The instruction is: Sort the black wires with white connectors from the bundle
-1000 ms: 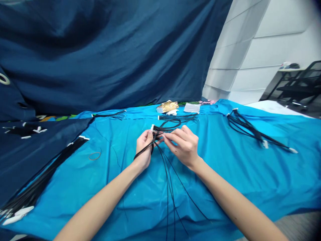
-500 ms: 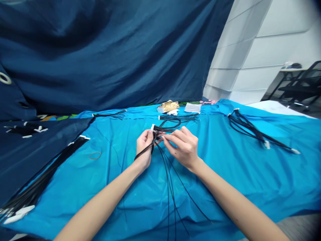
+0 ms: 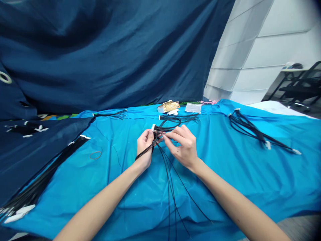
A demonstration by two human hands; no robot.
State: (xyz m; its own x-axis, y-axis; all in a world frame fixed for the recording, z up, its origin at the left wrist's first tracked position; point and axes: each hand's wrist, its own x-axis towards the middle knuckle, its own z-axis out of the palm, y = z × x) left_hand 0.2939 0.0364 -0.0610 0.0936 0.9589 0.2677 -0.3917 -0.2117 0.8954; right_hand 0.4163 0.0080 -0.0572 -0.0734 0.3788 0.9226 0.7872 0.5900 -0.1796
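Note:
My left hand point(image 3: 144, 149) is closed around a bundle of black cables point(image 3: 170, 180) near a white connector point(image 3: 153, 127), which stands up above the thumb. Some cables loop over the wrist side of that hand, and several hang down across the blue cloth. My right hand point(image 3: 183, 146) is just to the right, thumb and index finger pinched at the cable strands beside the left fingertips. The tips of the pinch are too small to make out in detail.
Black cable bundles with white ends lie at the left point(image 3: 47, 174), the right point(image 3: 253, 130) and behind the hands point(image 3: 193, 117). A gold packet point(image 3: 169, 106), a clear bag point(image 3: 193, 107) and a thin ring point(image 3: 95, 155) rest on the blue cloth point(image 3: 250, 174).
My right hand has shifted very slightly at the strands, its fingers a little more bent. My left hand keeps its hold.

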